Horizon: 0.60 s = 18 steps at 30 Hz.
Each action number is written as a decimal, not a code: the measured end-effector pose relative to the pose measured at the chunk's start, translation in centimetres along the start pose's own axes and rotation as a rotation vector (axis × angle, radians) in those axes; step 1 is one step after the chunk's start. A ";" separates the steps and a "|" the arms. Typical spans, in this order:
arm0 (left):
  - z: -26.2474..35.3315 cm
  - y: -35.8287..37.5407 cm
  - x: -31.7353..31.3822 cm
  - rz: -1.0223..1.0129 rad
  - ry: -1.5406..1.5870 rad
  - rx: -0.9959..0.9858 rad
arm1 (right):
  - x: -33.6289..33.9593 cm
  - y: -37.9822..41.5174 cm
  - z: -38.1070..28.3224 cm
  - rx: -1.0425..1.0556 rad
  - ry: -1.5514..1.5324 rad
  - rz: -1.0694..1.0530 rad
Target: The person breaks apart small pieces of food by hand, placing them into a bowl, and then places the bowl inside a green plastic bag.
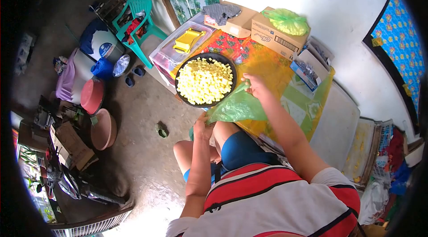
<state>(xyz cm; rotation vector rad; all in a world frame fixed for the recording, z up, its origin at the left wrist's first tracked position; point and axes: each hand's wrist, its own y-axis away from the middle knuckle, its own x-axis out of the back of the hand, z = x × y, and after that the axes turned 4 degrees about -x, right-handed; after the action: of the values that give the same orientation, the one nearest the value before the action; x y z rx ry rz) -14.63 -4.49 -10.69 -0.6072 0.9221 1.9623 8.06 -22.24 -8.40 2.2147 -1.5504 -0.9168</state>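
Observation:
A green see-through plastic bag is stretched between my two hands, over my lap and the table's near edge. My left hand grips its lower left end beside my knee. Higher up, my right hand pinches the bag's upper edge, close to the rim of a round black tray. Heaped in that tray are small pale-yellow cubes, of a food I cannot name for certain. Neither hand touches the cubes.
Behind the tray, a yellow slicer-like tool lies on a clear plastic bin. Cardboard boxes stand at the back, one topped by a filled green bag. A green chair and basins are on the left.

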 end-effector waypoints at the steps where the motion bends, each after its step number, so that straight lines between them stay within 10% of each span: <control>1: 0.3 -0.2 0.1 0.012 0.047 -0.008 | -0.5 -0.6 0.3 -0.005 0.075 0.030; 18: 4.4 -8.2 5.0 0.319 -0.004 0.030 | -2.2 -6.3 -0.2 0.046 0.599 0.024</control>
<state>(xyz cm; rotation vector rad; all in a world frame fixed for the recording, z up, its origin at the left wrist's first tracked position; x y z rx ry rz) -10.44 4.36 -14.60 -0.4595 1.0981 2.2241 12.34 -17.86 -11.00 2.2083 -1.3058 -0.1692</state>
